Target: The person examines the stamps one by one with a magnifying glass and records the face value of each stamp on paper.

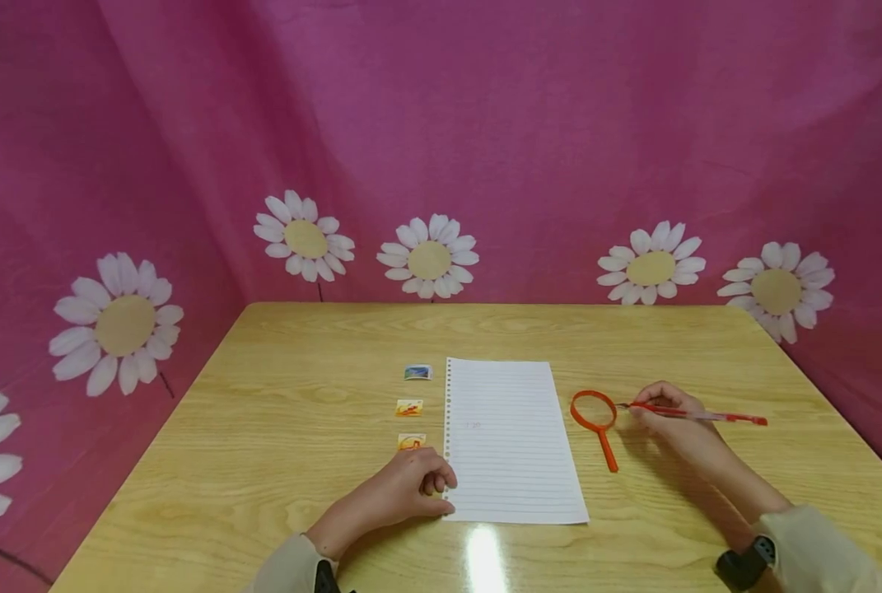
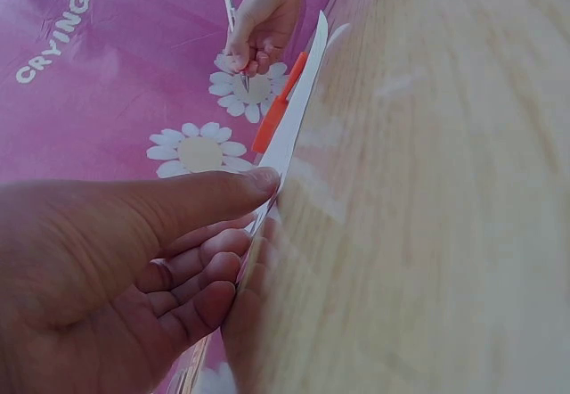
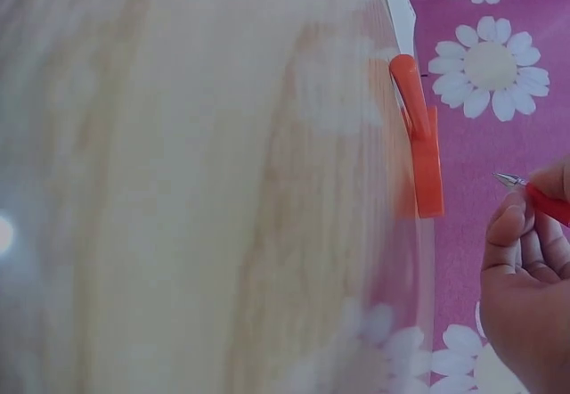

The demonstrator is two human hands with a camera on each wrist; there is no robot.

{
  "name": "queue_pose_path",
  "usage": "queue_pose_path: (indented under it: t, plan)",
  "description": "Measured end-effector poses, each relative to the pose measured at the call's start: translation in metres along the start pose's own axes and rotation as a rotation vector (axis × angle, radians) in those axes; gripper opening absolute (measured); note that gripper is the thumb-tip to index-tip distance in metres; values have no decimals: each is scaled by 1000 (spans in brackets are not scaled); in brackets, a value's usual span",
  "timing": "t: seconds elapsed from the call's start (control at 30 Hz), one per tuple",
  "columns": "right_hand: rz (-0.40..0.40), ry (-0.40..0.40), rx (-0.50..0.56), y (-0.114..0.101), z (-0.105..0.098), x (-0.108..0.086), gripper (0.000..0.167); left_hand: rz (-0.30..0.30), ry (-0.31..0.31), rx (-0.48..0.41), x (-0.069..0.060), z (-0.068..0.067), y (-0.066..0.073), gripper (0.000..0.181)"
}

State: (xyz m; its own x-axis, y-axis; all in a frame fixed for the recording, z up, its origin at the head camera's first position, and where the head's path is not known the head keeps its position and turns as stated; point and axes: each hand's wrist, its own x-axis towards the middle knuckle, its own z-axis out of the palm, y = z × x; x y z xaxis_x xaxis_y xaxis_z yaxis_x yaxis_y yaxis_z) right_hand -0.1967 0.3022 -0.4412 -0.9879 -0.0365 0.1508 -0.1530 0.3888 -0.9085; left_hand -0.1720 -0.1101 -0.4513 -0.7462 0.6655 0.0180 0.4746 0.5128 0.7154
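A lined sheet of paper (image 1: 511,445) with punched holes down its left side lies on the table, with faint writing on it. My left hand (image 1: 411,486) rests at its lower left edge, the thumb (image 2: 240,189) touching the paper and the other fingers loosely bent. Between the thumb and fingers of my right hand (image 1: 678,424) is a red pen (image 1: 740,418), its bare metal tip pointing left, held above the table. Just left of that tip lies a red magnifying glass (image 1: 607,453), handle toward me.
Left of the sheet stand three small stamps in a column: a blue-green one (image 1: 417,372), a yellow-orange one (image 1: 409,408) and another yellow-orange one (image 1: 412,441) close to my left hand. Behind the wooden table (image 1: 300,346) hangs a pink daisy-patterned cloth (image 1: 515,165).
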Motion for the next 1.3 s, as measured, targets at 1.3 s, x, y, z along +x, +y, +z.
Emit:
queue_pose_path:
  t: [1.3]
  plan:
    - [12, 90, -123, 12, -21, -4, 26, 32, 12, 9, -2, 0, 2, 20]
